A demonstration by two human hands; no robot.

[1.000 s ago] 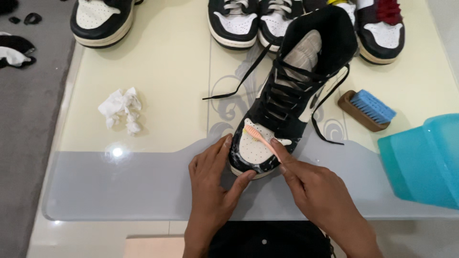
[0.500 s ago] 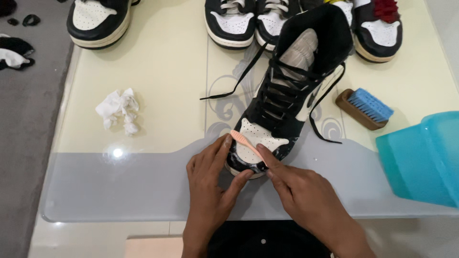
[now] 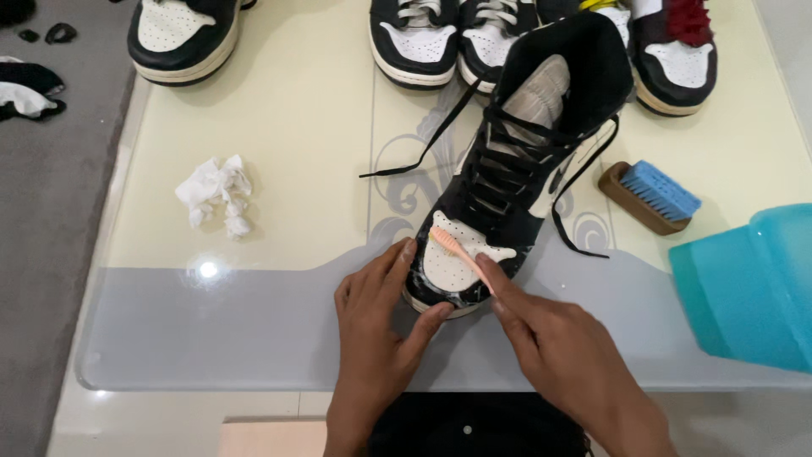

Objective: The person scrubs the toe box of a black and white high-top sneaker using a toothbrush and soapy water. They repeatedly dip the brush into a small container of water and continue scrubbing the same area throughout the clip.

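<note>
A black and white high-top sneaker [image 3: 516,178] with loose black laces stands on the glass table [image 3: 279,211], toe toward me. My left hand [image 3: 376,326] grips the toe's left side and sole. My right hand [image 3: 554,351] holds a pink toothbrush [image 3: 457,254], its bristle head pressed on the wet white toe box.
A crumpled white cloth [image 3: 216,195] lies left of the sneaker. A wooden brush with blue bristles [image 3: 650,196] lies to the right, beside a turquoise plastic tub [image 3: 748,283]. Several other sneakers [image 3: 414,38] line the far edge. Dark socks [image 3: 30,89] lie on the grey floor.
The toothbrush head has slid back and forth across the toe box, left and then slightly up. My left hand stays clamped on the toe.
</note>
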